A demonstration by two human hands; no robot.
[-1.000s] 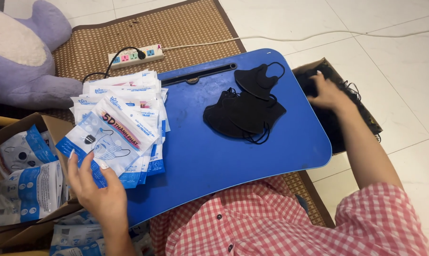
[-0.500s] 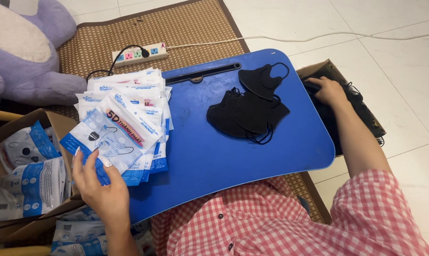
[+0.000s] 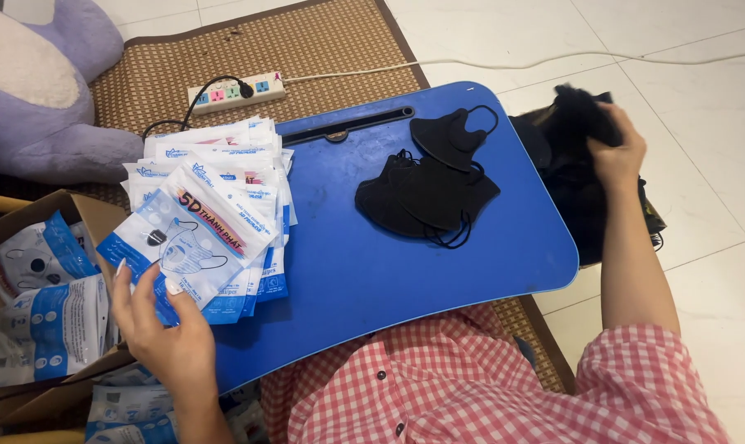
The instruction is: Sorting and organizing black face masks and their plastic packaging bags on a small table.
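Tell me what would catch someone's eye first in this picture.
The bright blue lap table fills the middle, with black face masks piled near its far edge. At its left a fan of white-and-blue mask packets lies under the left hand, while the right hand grips a bunch of black masks.

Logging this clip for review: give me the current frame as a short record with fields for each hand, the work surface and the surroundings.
left hand: fingers on the top white-and-blue mask packet of a fanned stack
right hand: closed on a bunch of black masks, lifted over a dark box off the tray's right edge
surface: blue lap tray
on tray: loose black face masks, packet stack
surroundings: cardboard box of packets, power strip, purple plush toy, woven mat
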